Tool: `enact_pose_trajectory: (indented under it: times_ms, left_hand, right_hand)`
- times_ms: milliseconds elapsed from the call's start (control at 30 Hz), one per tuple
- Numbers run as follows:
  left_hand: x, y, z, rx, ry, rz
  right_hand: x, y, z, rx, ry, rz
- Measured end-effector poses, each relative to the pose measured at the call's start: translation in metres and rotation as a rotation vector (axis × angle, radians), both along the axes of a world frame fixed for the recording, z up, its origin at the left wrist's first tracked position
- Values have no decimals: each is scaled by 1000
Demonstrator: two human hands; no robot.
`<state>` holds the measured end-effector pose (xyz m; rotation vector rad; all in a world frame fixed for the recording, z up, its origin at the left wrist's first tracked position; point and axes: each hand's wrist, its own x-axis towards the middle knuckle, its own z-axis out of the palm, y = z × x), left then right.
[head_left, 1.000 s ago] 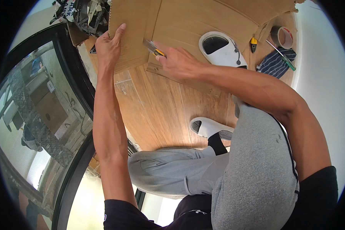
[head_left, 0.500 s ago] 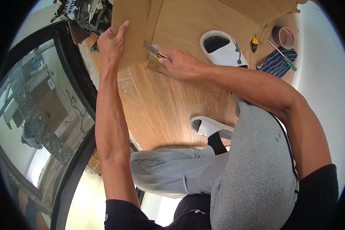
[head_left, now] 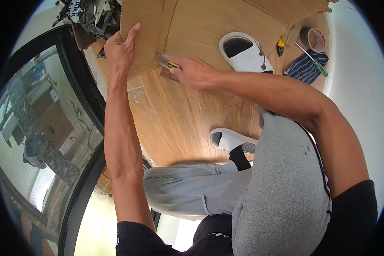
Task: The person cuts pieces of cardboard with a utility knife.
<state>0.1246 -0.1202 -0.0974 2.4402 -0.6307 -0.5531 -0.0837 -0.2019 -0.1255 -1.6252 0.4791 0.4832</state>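
My left hand (head_left: 120,51) grips the left edge of a cardboard flap (head_left: 146,25), its thumb lying on the upper face and the fingers hidden behind it. In my right hand (head_left: 196,73) is a utility knife (head_left: 170,63) with a yellow-and-grey body. The blade points up and left, right at the near end of the crease between the flap and the wider cardboard sheet (head_left: 200,30). A white slide sandal (head_left: 247,55) on my foot rests on that sheet.
Right of the sheet lie a yellow-and-black tool (head_left: 280,48), a tape roll (head_left: 312,39), a striped cloth (head_left: 305,70) and a green-handled screwdriver (head_left: 320,68). Dark scraps (head_left: 96,19) fill a box at upper left. A black-framed glass panel (head_left: 83,85) stands on my left.
The knife and my right hand have shifted slightly toward me and left along the crease. My left hand keeps its hold on the flap. The whole view has drifted a little.
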Motion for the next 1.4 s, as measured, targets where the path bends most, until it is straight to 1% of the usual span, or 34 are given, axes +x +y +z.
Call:
enact_pose_trajectory:
  times_ms: [67,167,200,267,300,367,500,567,600,667,800,900,967,1000,1067,1100,1167,1200,1267,1300,1367,1400]
  left_hand:
    - [1,1,-1,-33,-2,-1]
    - [5,0,0,-57,25,-16]
    - [6,3,0,-55,26,-16]
    - [10,4,-1,-63,73,36]
    - [9,3,-2,-74,67,43]
    - [6,4,-4,-103,35,22]
    - [-1,2,1,-101,43,29]
    - [-2,3,4,-97,38,37]
    - [-2,3,4,-96,35,40]
    - [-1,1,6,-93,48,69]
    - [4,5,5,-68,24,65]
    - [6,7,2,-89,1,48]
    - [3,5,5,-148,9,35]
    - [2,7,4,-142,8,38]
    - [3,6,2,-104,-19,24]
    - [4,9,1,-106,-22,34]
    - [8,13,1,-78,-21,72]
    - [13,14,5,-84,-29,86]
    - [25,16,19,-219,95,132]
    - [30,15,26,-227,87,142]
    - [40,15,48,-181,32,104]
    - [41,15,71,15,-113,60]
  right_hand:
    - [5,9,-8,-4,-51,-42]
    - [-6,8,-3,-30,-77,-16]
    - [-13,11,1,-28,-77,-16]
    - [-21,11,8,4,-1,81]
    - [-17,8,7,-7,-6,89]
    - [-8,9,6,24,1,46]
    - [3,14,-5,72,-37,40]
    - [3,27,-11,-9,-29,0]
    - [-1,26,-5,-9,-31,3]
    - [-14,21,11,8,46,78]
    - [-15,20,6,11,4,99]
    - [-4,21,1,47,15,43]
    - [3,34,-17,17,-69,-82]
    - [0,41,-20,22,-69,-79]
    - [-10,51,-26,-60,-151,-98]
    - [-14,44,-15,-61,-154,-88]
    - [-23,22,18,82,54,67]
    - [-31,22,17,76,48,81]
    - [-46,30,10,41,-53,292]
    - [-40,25,14,34,-60,304]
    - [-22,15,26,81,43,217]
    - [-22,20,20,68,36,216]
